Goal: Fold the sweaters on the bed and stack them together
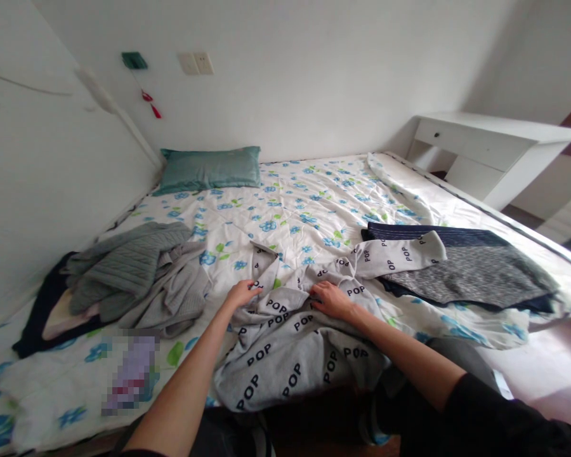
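A light grey sweater (290, 349) with black "POP" lettering lies rumpled on the bed in front of me, its lower part hanging toward the near edge. One long sleeve (400, 254) stretches right, over the dark grey folded clothes; the other sleeve (265, 263) bends up at the left. My left hand (244, 294) pinches the sweater's fabric beside that left sleeve. With curled fingers, my right hand (332, 299) grips the upper middle of the sweater, and its fingertips are partly hidden in the folds.
Grey knitted clothes (137, 273) are heaped at the left, with a dark garment beneath. Folded grey and navy clothes (466, 266) lie at the right. A green pillow (212, 168) rests on the flowered sheet (309, 197) by the wall. A white desk (476, 146) stands beyond the bed.
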The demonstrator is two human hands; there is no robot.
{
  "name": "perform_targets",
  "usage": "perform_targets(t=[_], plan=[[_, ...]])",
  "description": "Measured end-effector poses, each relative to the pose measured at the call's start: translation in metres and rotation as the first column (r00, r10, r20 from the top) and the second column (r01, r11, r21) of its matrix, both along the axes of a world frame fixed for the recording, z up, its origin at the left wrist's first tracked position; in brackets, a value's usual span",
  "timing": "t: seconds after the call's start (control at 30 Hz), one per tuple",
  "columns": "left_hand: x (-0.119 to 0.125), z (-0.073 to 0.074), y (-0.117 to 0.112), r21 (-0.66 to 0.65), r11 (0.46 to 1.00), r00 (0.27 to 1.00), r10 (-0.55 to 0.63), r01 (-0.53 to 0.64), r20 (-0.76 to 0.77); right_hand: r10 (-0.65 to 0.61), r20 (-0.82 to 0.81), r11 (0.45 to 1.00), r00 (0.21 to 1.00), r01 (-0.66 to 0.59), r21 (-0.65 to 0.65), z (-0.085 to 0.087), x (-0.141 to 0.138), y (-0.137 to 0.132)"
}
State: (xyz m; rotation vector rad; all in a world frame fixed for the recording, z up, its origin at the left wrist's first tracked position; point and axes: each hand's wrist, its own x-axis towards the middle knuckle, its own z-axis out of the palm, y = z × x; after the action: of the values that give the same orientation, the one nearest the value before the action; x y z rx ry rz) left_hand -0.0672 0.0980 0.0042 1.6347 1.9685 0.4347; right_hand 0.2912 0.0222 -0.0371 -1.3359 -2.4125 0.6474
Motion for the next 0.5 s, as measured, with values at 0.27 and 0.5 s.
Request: perform_targets(t=[0.27, 0.5], plan=[[-0.096, 0.148, 0.064, 0.240, 0.798, 0.812, 0.451, -0.553, 0.370, -0.022, -0.162, 0.967, 0.987, 0.062, 0.249, 0.027, 0.023, 0.021], [-0.114, 0.165, 0.057, 0.230, 0.619, 0.638, 0.590, -0.751, 0.495, -0.278, -0.136, 0.939, 0.951, 0.298, 0.170, 0.063, 0.073, 0.039]])
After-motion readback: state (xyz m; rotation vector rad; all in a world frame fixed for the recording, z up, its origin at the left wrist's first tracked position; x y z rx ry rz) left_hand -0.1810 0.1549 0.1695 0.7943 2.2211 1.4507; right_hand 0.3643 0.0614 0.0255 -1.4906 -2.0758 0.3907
